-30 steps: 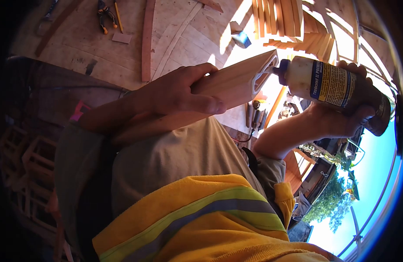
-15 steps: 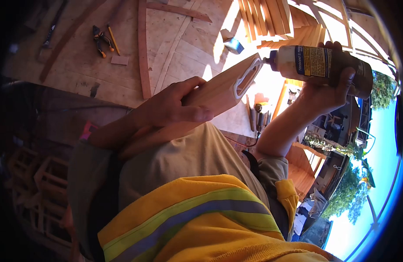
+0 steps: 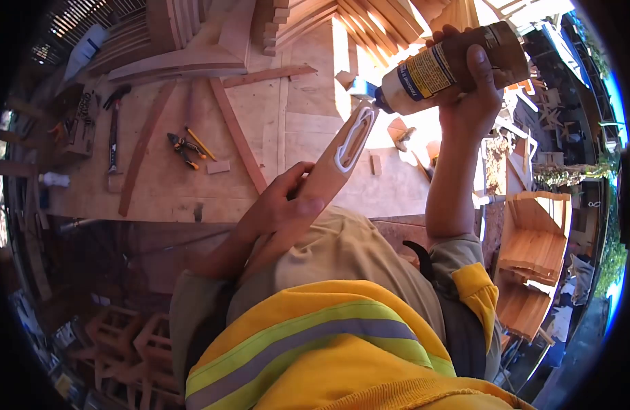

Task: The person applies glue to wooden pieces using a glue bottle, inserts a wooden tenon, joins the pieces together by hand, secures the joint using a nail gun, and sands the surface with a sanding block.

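Note:
My left hand is wrapped round a wooden piece, which slants up and away from my body. A white bead of glue runs in a loop around a recess in its end face. My right hand grips a glue bottle with a yellow and blue label, tipped nozzle-down to the left. The dark nozzle is at the far tip of the wooden piece; whether it touches, I cannot tell. My palm hides part of the bottle.
On the workbench lie pliers, a pencil, a hammer and wooden strips. Stacked wooden parts stand at the back. A wooden shelf-like unit is at right, wooden frames at lower left.
My view has turned, bringing more of the bench's left side and back into sight. The wooden piece now points more steeply upward in view. Both hands keep their holds, with the nozzle still by the tip.

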